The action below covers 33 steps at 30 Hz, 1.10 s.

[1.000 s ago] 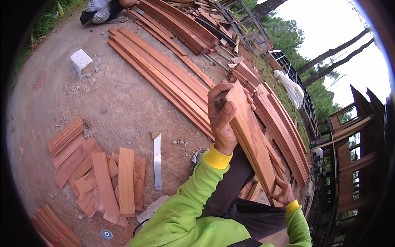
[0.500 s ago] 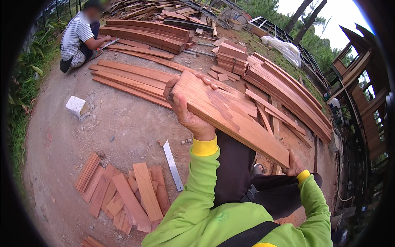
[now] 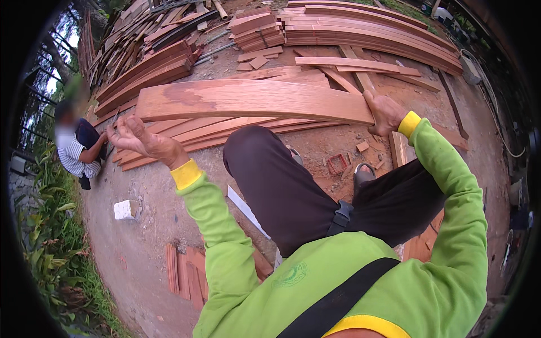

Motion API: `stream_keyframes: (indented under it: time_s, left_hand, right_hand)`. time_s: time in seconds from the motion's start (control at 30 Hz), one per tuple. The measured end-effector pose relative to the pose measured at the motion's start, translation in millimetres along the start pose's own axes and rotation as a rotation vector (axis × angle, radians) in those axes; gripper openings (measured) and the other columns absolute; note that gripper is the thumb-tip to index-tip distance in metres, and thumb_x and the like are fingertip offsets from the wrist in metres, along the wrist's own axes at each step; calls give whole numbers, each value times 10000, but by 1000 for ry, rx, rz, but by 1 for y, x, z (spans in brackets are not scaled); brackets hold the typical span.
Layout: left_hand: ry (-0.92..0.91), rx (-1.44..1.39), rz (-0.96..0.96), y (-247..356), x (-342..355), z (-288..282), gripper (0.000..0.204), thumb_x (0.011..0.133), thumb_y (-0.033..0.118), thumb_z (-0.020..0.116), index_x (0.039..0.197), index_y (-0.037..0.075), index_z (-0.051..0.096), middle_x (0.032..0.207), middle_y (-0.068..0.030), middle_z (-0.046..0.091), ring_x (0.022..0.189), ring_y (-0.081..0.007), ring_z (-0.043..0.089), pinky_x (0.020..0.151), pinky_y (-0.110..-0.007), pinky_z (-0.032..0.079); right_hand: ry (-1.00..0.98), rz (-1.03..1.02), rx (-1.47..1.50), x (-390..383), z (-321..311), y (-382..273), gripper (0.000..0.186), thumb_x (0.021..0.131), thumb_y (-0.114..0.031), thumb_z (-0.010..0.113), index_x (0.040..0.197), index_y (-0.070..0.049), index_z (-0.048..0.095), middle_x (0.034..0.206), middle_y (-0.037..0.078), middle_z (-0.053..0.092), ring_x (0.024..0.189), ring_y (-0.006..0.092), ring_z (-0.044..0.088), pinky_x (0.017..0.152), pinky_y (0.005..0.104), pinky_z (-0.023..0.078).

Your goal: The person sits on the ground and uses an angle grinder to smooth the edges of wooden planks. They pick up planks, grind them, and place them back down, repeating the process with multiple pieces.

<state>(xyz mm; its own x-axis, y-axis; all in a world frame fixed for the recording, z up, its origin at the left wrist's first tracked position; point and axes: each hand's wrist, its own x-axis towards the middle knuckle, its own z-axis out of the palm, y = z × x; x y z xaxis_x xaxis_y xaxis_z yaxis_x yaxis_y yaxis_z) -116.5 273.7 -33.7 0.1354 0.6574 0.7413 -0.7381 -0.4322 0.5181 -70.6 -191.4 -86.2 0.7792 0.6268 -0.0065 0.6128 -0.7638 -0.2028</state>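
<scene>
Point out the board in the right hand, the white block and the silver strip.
Board (image 3: pixel 251 99): head view, middle of its broad face.
White block (image 3: pixel 124 210): head view, its pale side.
Silver strip (image 3: pixel 246 210): head view, the stretch showing beside the knee (image 3: pixel 248 149).

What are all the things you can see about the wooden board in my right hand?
The board is long, flat and reddish-brown, apparently wood, with visible grain and a darker, irregular patch toward its left end. It is held up crosswise, broad face showing, above long planks on the ground. Its curve may be lens bend. Your right hand holds its right end; your left hand, fingers loosely open, is by its left end, contact unclear.
</scene>
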Motion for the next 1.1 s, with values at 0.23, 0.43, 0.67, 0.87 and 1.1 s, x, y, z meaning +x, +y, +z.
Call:
stream_keyframes:
  time_s: [0.23, 0.43, 0.67, 0.87, 1.1]
  left_hand:
    - [-1749, 386, 336, -8, -79, 137, 906, 676, 407, 837, 1373, -6, 434, 1251, -184, 561, 1223, -347, 486, 1044, -435, 380]
    - [-2270, 413, 191, -98, -206, 143, 1224, 490, 556, 874, 1418, -21, 323, 1280, -223, 511, 1237, -388, 467, 1028, -468, 375]
    - [-2170, 450, 135, -124, -318, 105, 1087, 532, 344, 890, 1392, -12, 329, 1213, -201, 536, 1156, -374, 510, 970, -470, 408]
    - [-2160, 551, -73, -150, -362, 94, 689, 541, 184, 826, 1126, 35, 495, 975, -193, 592, 942, -399, 582, 796, -462, 480]
    - [-2050, 482, 24, -188, -373, 64, 523, 524, 146, 776, 950, 45, 491, 875, -169, 569, 836, -392, 573, 702, -466, 470]
  right_hand:
    - [-35, 48, 71, 52, 84, 44, 431, 592, -102, 689, 917, 96, 487, 815, 278, 648, 839, 440, 658, 700, 484, 539]
    - [-59, 43, 187, 63, 173, 55, 464, 527, -126, 722, 918, 48, 543, 802, 218, 665, 797, 397, 676, 662, 468, 541]
    - [-63, 80, 163, 89, 237, 52, 571, 409, -148, 790, 905, 33, 571, 801, 183, 668, 781, 349, 682, 609, 444, 523]
    - [-121, 102, 176, 89, 274, 59, 602, 399, -208, 832, 899, 15, 579, 828, 175, 658, 772, 334, 667, 646, 433, 497]
    - [-1, 105, -1, 101, 300, 50, 599, 401, -253, 845, 861, -4, 553, 733, 130, 590, 671, 273, 607, 569, 388, 421]
